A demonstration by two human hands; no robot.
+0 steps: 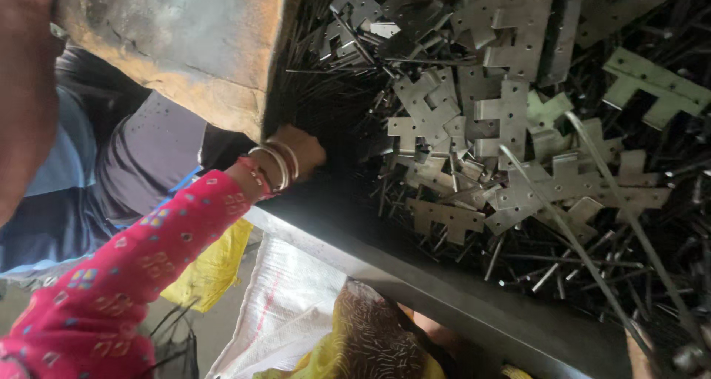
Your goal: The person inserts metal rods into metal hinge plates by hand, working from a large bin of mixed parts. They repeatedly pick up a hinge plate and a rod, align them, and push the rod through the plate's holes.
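My left hand (300, 151), on an arm in a pink patterned sleeve with several bangles at the wrist, reaches into a dark heap of thin metal rods (326, 97) beside a rusty metal block (185, 38). Its fingers are curled and buried in the rods, so I cannot tell whether it grips anything. To the right lies a pile of flat grey notched metal plates (503, 120). Two long wires (585, 253) slant across that pile toward the bottom right corner. A sliver of skin (635, 357) there may be my right hand, mostly out of frame.
The parts lie on a dark metal table with a raised edge (444, 290). Below the edge are a white woven sack (289, 305), a yellow bag (211, 271) and brown patterned cloth (378, 334). Blue and grey clothing (111, 164) fills the left; a blurred reddish shape (22, 90) is close to the camera.
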